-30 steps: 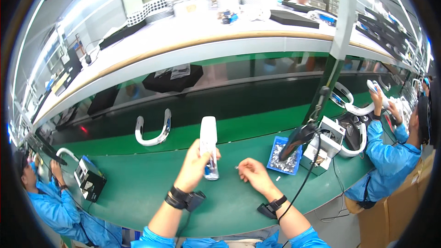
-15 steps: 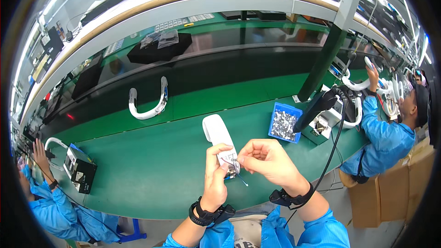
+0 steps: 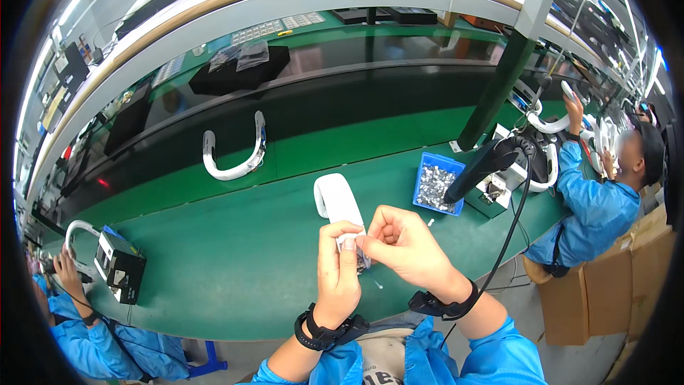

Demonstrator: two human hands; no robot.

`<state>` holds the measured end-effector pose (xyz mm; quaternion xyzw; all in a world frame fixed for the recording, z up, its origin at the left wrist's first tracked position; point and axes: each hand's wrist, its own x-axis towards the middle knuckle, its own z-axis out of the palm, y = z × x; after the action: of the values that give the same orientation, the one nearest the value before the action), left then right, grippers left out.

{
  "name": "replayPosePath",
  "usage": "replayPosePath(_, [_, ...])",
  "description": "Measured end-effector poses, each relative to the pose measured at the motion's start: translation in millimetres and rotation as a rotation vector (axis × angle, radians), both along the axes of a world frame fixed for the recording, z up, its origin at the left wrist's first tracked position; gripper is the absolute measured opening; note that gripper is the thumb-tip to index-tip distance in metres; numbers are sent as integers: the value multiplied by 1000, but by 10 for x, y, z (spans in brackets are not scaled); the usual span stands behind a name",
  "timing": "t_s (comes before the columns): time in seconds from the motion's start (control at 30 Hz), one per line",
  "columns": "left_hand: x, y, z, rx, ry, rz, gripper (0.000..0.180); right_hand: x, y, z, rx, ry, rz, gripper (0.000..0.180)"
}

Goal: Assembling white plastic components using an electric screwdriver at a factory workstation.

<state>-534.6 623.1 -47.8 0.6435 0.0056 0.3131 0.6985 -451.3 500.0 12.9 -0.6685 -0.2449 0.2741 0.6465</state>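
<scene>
A white curved neckband-shaped housing lies on the green bench in front of me, its looped end pointing away. Around its near end my left hand is closed, thumb pressed on top. Against that same end, the thumb and forefinger of my right hand are pinched together. What lies between those fingertips is hidden. Small exposed parts show under the near end, and a short thin wire with a pale tip sticks out below the hands.
Right of my hands stands a blue bin of small metal parts, beside a dark hanging tool. A small white bit lies nearby. Another white neckband rests farther back. A black box fixture stands left. Co-workers' hands work at both sides.
My left thumb has moved up over the housing's near end, and my right fingertips have closed in beside it. The wire shows less. A small white bit now shows near the bin.
</scene>
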Motion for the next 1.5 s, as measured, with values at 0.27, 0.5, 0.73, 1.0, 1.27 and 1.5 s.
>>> replayPosePath(0.27, [-19, -11, 80, -332, 40, -213, 14, -45, -297, -267, 184, 53, -136, 17])
replayPosePath(0.5, [12, -171, 31, -249, 64, -119, 13, 228, -871, -499, 451, -574, -908, 12])
replayPosePath(0.73, [8, -182, 81, -232, 90, -82, 15, 708, -993, -238, 366, -789, -885, 64])
replayPosePath(1.0, [-10, -165, 80, -316, 48, -102, 21, 969, -917, -27, 411, -573, -533, 60])
replayPosePath(1.27, [38, -163, 32, -197, 26, -17, 17, 884, -1164, 39, 401, -381, -451, 45])
replayPosePath(1.5, [301, -193, -8, -166, -26, -88, 15, 1100, -1571, 86, 428, -563, -609, 49])
